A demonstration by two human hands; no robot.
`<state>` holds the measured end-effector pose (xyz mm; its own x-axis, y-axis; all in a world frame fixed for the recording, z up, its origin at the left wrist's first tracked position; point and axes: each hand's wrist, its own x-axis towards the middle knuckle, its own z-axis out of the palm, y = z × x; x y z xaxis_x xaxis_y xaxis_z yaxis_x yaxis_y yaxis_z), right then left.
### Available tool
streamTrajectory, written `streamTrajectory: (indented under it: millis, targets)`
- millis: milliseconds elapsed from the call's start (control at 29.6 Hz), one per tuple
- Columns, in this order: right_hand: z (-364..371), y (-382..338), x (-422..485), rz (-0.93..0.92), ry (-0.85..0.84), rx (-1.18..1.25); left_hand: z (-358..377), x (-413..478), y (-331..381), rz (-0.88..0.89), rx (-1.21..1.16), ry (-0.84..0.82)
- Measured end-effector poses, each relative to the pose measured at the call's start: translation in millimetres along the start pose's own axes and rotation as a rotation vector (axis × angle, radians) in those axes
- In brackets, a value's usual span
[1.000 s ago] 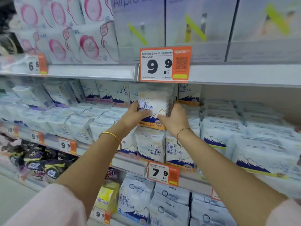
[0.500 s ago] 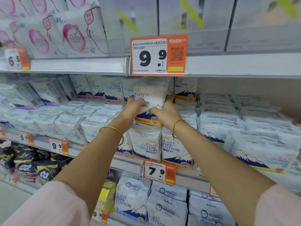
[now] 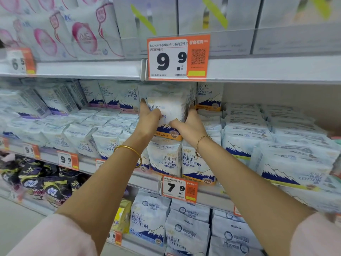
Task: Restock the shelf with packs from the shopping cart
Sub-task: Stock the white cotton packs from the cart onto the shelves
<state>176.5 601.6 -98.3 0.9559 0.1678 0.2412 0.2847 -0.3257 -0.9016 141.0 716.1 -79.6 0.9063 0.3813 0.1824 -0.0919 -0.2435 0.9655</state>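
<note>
A white pack point(image 3: 170, 109) with a blue mountain print and an orange bottom band stands upright on top of two like packs point(image 3: 181, 159) at the front of the middle shelf point(image 3: 114, 163). My left hand point(image 3: 148, 121) holds its left side, thumb across the front. My right hand point(image 3: 188, 124) holds its right side and lower front. The pack's top sits just under the upper shelf's rail. The shopping cart is out of view.
A large 9.9 price tag point(image 3: 178, 57) hangs from the upper shelf rail right above the pack. More white packs fill the shelf left and right, stacked flat at the right point(image 3: 262, 133). A 7.9 tag point(image 3: 180, 188) sits below. Dark packs point(image 3: 36, 180) lie lower left.
Both hands have pushed the pack a little deeper and higher onto the stack. The view has shifted closer to the shelf.
</note>
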Motion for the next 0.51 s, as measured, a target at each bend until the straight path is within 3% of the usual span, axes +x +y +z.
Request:
streamTrajectory:
  millis: [506]
  targets:
    - [-1.7, -7.1, 0.7, -0.07, 0.201, -0.105, -5.0, 1.7, -2.5, 0.14, 0.122, -0.014]
